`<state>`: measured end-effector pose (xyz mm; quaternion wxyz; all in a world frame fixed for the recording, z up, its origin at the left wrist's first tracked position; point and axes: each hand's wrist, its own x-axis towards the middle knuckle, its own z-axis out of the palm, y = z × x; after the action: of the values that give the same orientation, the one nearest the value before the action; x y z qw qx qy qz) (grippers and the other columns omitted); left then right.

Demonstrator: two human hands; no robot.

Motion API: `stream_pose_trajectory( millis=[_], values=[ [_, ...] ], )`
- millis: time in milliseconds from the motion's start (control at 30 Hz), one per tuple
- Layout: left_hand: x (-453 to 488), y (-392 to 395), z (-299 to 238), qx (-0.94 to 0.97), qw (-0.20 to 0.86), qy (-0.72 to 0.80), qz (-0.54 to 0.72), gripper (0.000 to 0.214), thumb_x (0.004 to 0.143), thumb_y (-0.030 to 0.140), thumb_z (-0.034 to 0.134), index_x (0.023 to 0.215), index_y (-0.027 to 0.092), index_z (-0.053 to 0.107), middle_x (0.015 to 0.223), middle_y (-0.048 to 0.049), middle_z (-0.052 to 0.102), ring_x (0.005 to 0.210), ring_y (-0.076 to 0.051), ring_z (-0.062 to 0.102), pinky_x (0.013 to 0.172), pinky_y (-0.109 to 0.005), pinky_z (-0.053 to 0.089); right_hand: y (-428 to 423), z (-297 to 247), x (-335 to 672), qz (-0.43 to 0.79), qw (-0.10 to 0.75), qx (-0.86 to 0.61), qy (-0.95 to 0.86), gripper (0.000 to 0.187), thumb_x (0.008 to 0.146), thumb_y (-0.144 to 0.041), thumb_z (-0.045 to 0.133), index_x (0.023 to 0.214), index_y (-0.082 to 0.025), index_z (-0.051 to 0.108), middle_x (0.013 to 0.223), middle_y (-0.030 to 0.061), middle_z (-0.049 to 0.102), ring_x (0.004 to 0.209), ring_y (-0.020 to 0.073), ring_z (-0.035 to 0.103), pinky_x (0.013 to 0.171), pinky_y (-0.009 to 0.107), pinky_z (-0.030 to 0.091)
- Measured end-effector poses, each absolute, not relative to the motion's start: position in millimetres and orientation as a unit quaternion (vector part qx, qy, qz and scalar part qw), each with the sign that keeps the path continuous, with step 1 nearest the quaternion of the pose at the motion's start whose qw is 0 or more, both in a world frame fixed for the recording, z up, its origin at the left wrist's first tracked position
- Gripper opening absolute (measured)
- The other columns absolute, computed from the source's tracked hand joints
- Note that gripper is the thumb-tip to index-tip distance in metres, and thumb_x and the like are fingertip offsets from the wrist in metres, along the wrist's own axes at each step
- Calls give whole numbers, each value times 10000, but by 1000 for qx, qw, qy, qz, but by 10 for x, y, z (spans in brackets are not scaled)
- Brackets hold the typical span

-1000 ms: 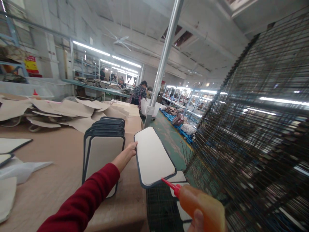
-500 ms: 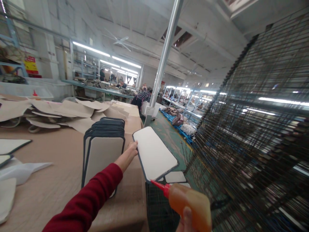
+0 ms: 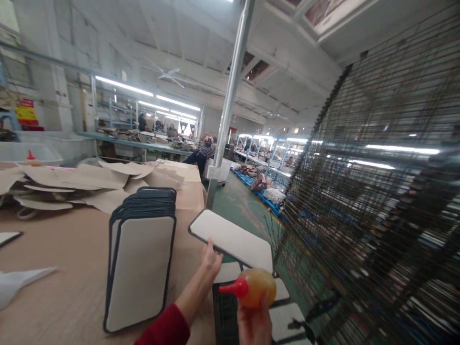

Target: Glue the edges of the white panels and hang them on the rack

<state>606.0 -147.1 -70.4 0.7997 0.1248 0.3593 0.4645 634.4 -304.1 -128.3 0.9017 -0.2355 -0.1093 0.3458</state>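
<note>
My left hand grips the near edge of a white panel with dark edging, thumb on top of it. The panel is held out past the table edge, tilted away. In my right hand is a squeeze bottle of amber liquid, its red nozzle pointing left, below the panel and apart from it. To the left of my left hand a stack of similar dark-edged panels stands on edge on the table. More pale panels lie low beneath the bottle.
The brown table carries a heap of beige sheets at the back left. A dark wire rack rises on the right. A metal post stands beyond the table, with a bent-over person near it.
The panel has turned flatter and swung round, and my left hand now holds its near edge. The bottle nozzle has left the panel's corner and turned left. The view has shifted.
</note>
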Motion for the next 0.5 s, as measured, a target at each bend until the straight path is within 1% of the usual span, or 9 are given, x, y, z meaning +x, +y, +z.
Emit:
stream_pose_trajectory(
  millis=[133, 200, 300, 367, 400, 467, 500],
  values=[
    [6060, -1795, -791, 112, 835, 329, 427, 137, 932, 205, 379, 900, 224, 511, 803, -20, 650, 642, -109, 621, 645, -246, 517, -2909, -1117, 6345, 375, 908, -186, -36, 363, 666, -444, 733, 937, -207, 684, 974, 39, 696, 910, 151, 646, 777, 225, 530],
    [6005, -1843, -807, 110, 856, 300, 407, 150, 928, 220, 386, 865, 213, 522, 771, -20, 644, 637, -118, 621, 665, -263, 516, -2914, -1039, 6394, 371, 910, -186, -22, 374, 621, -433, 767, 912, -211, 689, 938, 29, 702, 879, 150, 652, 759, 227, 535],
    [5822, -1839, -843, 160, 900, 218, 342, 163, 907, 289, 439, 868, 195, 567, 796, -39, 648, 708, -148, 637, 692, -289, 510, -2939, -984, 6487, 355, 914, -197, -14, 370, 618, -434, 769, 908, -221, 685, 921, 22, 702, 851, 144, 651, 747, 237, 540],
    [5625, -1811, -874, 237, 930, 131, 250, 172, 848, 341, 544, 916, 192, 598, 885, -68, 661, 818, -191, 648, 730, -320, 504, -2954, -989, 6556, 345, 915, -210, -21, 376, 644, -445, 749, 937, -220, 675, 965, 24, 694, 890, 144, 642, 764, 240, 537],
    [5513, -1788, -879, 289, 935, 93, 185, 212, 806, 345, 603, 947, 187, 609, 932, -87, 662, 859, -212, 649, 749, -332, 499, -2964, -1000, 6591, 339, 916, -215, -27, 376, 663, -453, 733, 955, -224, 669, 988, 21, 689, 915, 143, 636, 778, 239, 534],
    [5310, -1717, -829, 406, 911, 53, 52, 310, 730, 308, 694, 993, 158, 626, 964, -126, 664, 857, -234, 655, 749, -324, 488, -2993, -1032, 6653, 334, 916, -219, -41, 363, 702, -460, 700, 982, -234, 659, 1010, 13, 683, 944, 138, 628, 793, 236, 531],
    [5241, -1667, -764, 465, 883, 52, 8, 339, 711, 282, 714, 1006, 136, 633, 942, -140, 669, 819, -228, 661, 721, -299, 481, -3012, -1050, 6675, 336, 915, -220, -46, 356, 716, -464, 686, 985, -233, 658, 1005, 14, 685, 940, 139, 631, 790, 237, 533]
  ],
)
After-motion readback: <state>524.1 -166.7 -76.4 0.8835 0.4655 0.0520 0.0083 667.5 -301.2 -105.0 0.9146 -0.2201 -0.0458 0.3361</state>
